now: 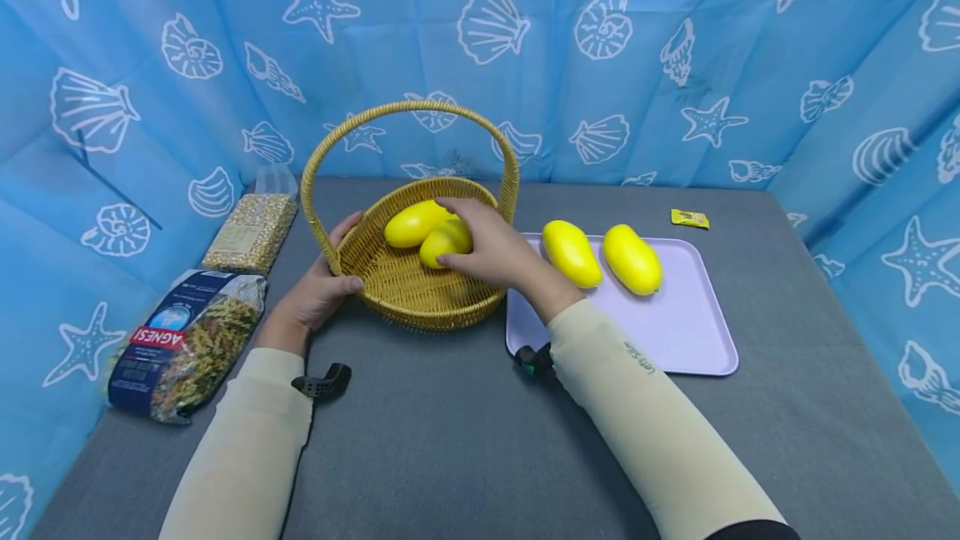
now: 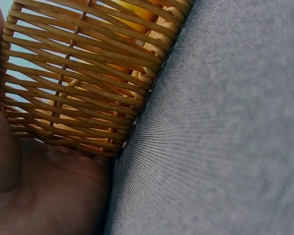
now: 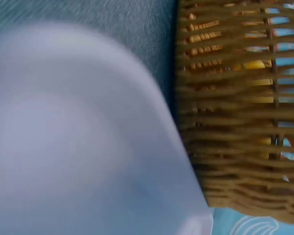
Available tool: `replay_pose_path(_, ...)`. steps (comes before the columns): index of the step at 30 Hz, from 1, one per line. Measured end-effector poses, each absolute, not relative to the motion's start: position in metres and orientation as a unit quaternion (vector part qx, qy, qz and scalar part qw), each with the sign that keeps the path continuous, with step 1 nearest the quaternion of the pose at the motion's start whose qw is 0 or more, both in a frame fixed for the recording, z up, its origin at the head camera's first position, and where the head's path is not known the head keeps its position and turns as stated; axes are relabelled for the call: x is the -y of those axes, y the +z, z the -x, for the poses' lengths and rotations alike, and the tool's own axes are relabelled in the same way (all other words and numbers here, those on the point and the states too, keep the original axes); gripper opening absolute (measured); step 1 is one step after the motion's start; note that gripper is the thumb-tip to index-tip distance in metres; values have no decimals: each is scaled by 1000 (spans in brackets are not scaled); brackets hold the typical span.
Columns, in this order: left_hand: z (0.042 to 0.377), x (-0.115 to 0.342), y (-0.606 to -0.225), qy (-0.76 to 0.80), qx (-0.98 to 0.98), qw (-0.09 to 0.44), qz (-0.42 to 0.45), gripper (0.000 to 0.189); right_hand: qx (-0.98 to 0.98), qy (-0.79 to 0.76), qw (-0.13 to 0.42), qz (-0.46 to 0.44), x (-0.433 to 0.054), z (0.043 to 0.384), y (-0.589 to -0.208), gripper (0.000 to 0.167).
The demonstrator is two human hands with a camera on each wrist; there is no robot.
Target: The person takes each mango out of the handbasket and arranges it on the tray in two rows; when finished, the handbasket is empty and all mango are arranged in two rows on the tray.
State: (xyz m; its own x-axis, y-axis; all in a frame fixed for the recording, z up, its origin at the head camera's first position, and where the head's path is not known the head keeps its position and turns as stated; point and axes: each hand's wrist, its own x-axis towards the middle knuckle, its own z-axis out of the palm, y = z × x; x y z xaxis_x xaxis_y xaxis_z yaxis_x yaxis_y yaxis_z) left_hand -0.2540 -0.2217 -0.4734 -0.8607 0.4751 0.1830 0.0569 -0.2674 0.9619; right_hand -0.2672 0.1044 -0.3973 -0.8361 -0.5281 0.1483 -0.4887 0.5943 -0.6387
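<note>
A round wicker basket with a tall arched handle stands on the grey cloth, a yellow mango lying inside it. My left hand grips the basket's left side, thumb at the front; the left wrist view shows the palm against the woven wall. Reaching over the right rim, my right hand holds a second mango in the basket, fingers and thumb around it. Two more mangoes, one nearer the basket and one farther right, lie on a pale lilac tray.
At the left, a bag of Agnesi pasta lies in front of a clear bag of corn kernels. A small yellow packet sits behind the tray. Blue shell-print curtains surround the back and sides of the table.
</note>
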Motion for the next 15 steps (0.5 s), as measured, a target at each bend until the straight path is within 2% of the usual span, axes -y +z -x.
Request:
replay_pose_path(8, 253, 221, -471, 759, -599, 134, -218, 108, -933, -210, 68, 285, -95, 264, -396, 81)
replay_pose_path(15, 252, 220, -471, 758, -601, 135, -213, 106, -934, -183, 90, 294, -95, 262, -395, 65)
